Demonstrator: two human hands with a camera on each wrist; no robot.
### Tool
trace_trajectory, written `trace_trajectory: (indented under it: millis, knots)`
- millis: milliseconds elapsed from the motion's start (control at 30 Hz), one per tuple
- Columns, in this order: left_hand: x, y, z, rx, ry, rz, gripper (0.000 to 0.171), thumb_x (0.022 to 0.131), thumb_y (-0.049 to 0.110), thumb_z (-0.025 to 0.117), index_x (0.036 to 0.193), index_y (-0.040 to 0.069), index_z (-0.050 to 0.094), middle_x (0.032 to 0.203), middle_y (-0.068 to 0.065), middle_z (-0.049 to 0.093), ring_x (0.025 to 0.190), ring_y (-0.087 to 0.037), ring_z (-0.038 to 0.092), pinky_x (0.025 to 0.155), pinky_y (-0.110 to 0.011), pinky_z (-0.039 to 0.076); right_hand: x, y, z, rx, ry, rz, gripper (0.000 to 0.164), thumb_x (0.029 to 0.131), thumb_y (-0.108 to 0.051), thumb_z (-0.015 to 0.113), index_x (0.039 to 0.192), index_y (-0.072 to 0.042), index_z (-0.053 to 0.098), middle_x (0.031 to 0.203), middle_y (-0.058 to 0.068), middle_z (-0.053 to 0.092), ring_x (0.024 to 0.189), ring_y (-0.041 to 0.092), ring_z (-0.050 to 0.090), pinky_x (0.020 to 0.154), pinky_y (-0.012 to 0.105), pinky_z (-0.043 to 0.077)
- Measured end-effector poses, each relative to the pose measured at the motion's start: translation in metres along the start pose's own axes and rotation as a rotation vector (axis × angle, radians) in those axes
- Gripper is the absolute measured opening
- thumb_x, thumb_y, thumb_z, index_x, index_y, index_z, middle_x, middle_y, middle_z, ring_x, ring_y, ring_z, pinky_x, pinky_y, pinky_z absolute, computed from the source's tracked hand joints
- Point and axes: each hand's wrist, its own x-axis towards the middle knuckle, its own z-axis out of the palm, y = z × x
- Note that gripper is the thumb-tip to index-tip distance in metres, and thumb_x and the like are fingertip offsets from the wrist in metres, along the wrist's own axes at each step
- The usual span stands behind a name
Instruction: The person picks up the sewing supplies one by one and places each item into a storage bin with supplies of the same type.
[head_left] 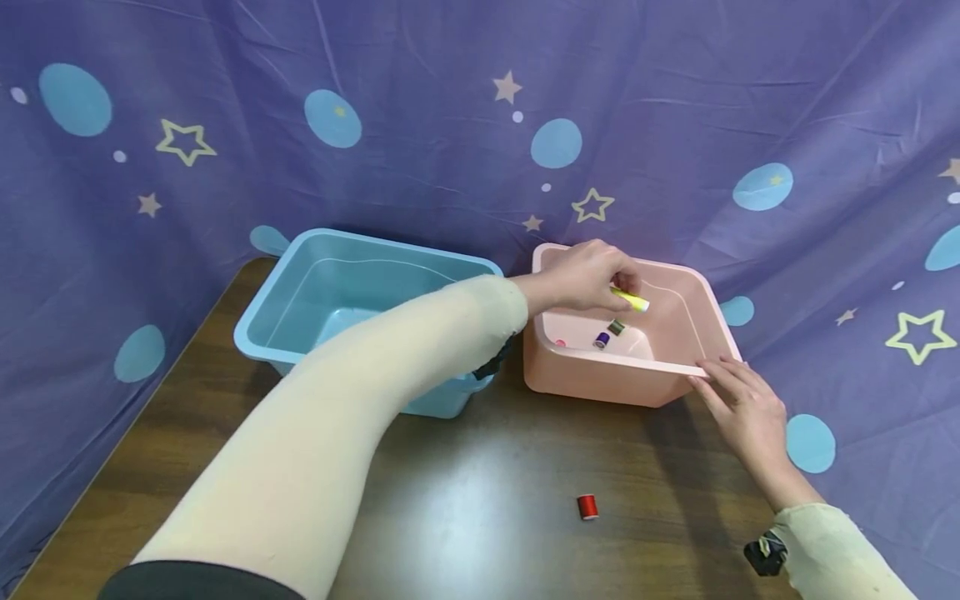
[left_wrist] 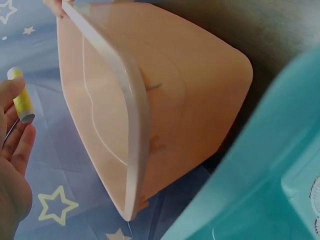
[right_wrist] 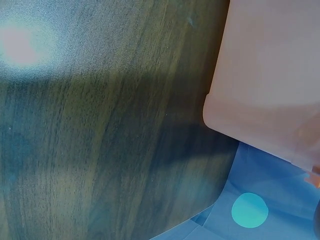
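Note:
My left hand [head_left: 592,275] pinches a yellow thread spool [head_left: 630,299] above the pink bin [head_left: 592,358]. In the left wrist view, the same yellow spool [left_wrist: 21,97] sits between thumb and fingers. Inside the bin lie a purple thread spool [head_left: 602,340], a dark green thread spool [head_left: 616,327] and a small pink item [head_left: 560,342], partly hidden by the front wall. At the bin's front right corner, my right hand [head_left: 750,408] rests its fingers on the rim. A red thread spool [head_left: 588,507] is on the table in front of the bin.
A blue bin [head_left: 262,350] stands left of the pink one, partly covered by my left arm. Both are on a brown wooden table [head_left: 480,517]. Behind them hangs a purple cloth [head_left: 435,125] with stars and dots.

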Motion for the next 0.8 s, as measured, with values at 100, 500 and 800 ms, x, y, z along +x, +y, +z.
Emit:
trace_trajectory:
  millis: [100, 500, 800]
  knots:
    - [0.006, -0.001, 0.006, -0.022, -0.019, -0.003, 0.011, 0.095, 0.024, 0.082, 0.102, 0.016, 0.080, 0.099, 0.005, 0.078, 0.091, -0.007, 0.067, 0.083, -0.018, 0.049, 0.000, 0.000, 0.000, -0.006, 0.004, -0.011, 0.038, 0.078, -0.007, 0.090, 0.116, -0.008, 0.081, 0.121, 0.022, 0.076, 0.120, 0.048, 0.067, 0.101, 0.066, 0.050]
    - [0.027, -0.009, 0.023, -0.033, -0.053, -0.003, 0.013, 0.096, 0.027, 0.083, 0.099, 0.015, 0.079, 0.097, 0.004, 0.077, 0.089, -0.007, 0.066, 0.083, -0.017, 0.048, 0.001, 0.000, -0.002, 0.006, 0.001, 0.000, 0.040, 0.079, -0.005, 0.090, 0.118, -0.007, 0.081, 0.120, 0.022, 0.076, 0.121, 0.047, 0.067, 0.114, 0.050, 0.047]
    - [0.033, -0.012, 0.039, -0.104, -0.084, -0.004, 0.011, 0.095, 0.025, 0.084, 0.097, 0.015, 0.078, 0.095, 0.004, 0.075, 0.088, -0.007, 0.064, 0.081, -0.017, 0.048, 0.002, -0.001, -0.001, 0.003, -0.006, 0.003, 0.039, 0.079, -0.006, 0.090, 0.118, -0.007, 0.081, 0.121, 0.022, 0.076, 0.121, 0.048, 0.067, 0.108, 0.057, 0.049]
